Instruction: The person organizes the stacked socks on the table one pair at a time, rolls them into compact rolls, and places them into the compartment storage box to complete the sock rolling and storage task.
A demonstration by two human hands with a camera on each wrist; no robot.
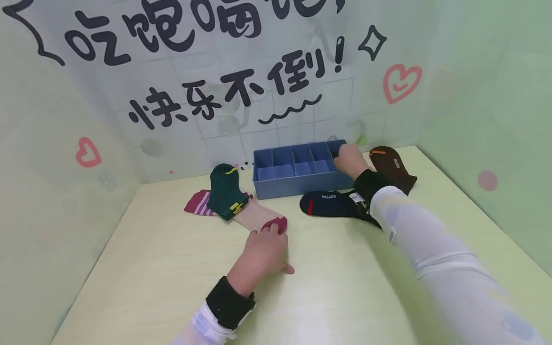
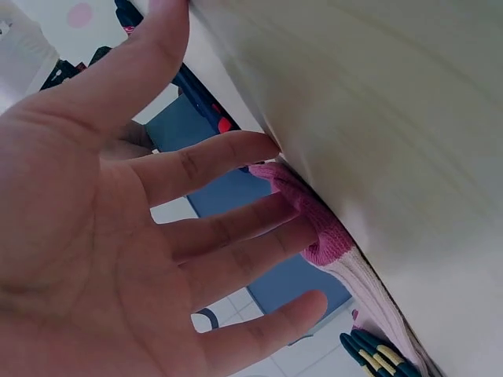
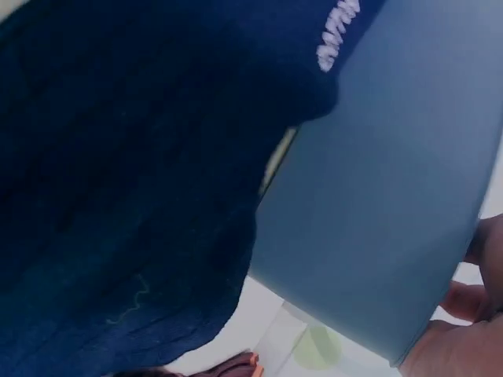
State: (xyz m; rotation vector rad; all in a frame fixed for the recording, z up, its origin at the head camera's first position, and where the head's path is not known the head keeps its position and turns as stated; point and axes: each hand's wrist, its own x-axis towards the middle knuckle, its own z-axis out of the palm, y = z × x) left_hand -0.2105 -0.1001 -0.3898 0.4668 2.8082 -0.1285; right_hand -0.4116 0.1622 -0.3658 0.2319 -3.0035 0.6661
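A pale pink sock (image 1: 255, 214) with a maroon end lies on the table, its other parts partly covered. My left hand (image 1: 266, 249) touches that maroon end with fairly straight, spread fingers; the left wrist view shows the palm (image 2: 94, 259) holding nothing. At the back stands a blue box (image 1: 302, 184) divided into several compartments. Over its rightmost compartment is my right hand (image 1: 351, 160), fingers reaching inside the rim. Something dark shows beside those fingers, but the fingertips and any grip are hidden. Below the right wrist lies a navy sock (image 1: 329, 205), which looms large in the right wrist view.
A dark green sock (image 1: 226, 191) with yellow marks lies over a purple-striped maroon sock piece (image 1: 199, 203) left of the box. To the right is a brown sock (image 1: 390, 165). Walls close off the table (image 1: 142, 268) at the back and both sides.
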